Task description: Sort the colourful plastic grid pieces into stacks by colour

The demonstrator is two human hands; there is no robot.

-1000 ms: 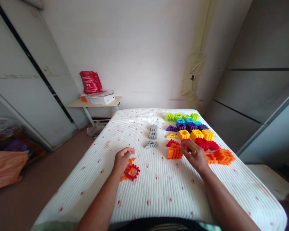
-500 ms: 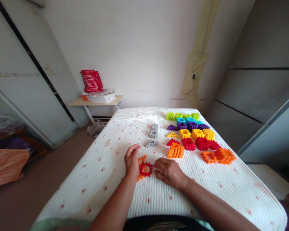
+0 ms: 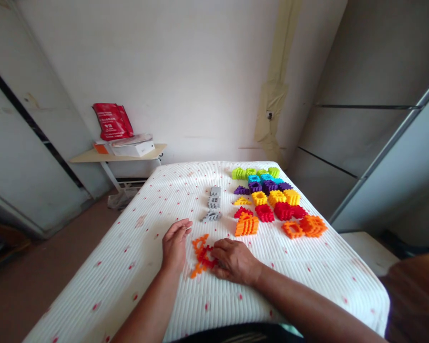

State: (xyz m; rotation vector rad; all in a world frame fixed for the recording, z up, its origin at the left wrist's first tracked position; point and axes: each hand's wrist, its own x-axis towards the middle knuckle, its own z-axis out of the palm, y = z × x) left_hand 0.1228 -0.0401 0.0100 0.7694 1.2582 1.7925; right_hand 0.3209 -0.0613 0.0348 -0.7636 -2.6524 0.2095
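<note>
My right hand point(image 3: 234, 261) is on a red square building block point(image 3: 208, 257) with a notched edge, its fingers closed over the right side and hiding part of it. The red piece overlaps orange notched building blocks point(image 3: 199, 243) lying on the mattress. To the left of these pieces is my left hand point(image 3: 175, 247), palm turned inward, fingers loosely bent and apart, with nothing visible in it. Beyond the hands lie grey blocks point(image 3: 214, 197) and a grey triangular piece point(image 3: 212, 216). A stack of orange triangular blocks point(image 3: 246, 225) stands past my right hand.
Blocks sorted by colour sit in rows on the right of the white mattress point(image 3: 146, 267): lime point(image 3: 239, 173), purple point(image 3: 255, 187), yellow point(image 3: 259, 198), red point(image 3: 264, 213) and orange point(image 3: 313, 226). A side table point(image 3: 86, 156) holds boxes and a red bag point(image 3: 112, 121).
My right hand has moved onto the red block, covering more of it. A gap has opened between my left hand and the orange pieces. The whole view has shifted.
</note>
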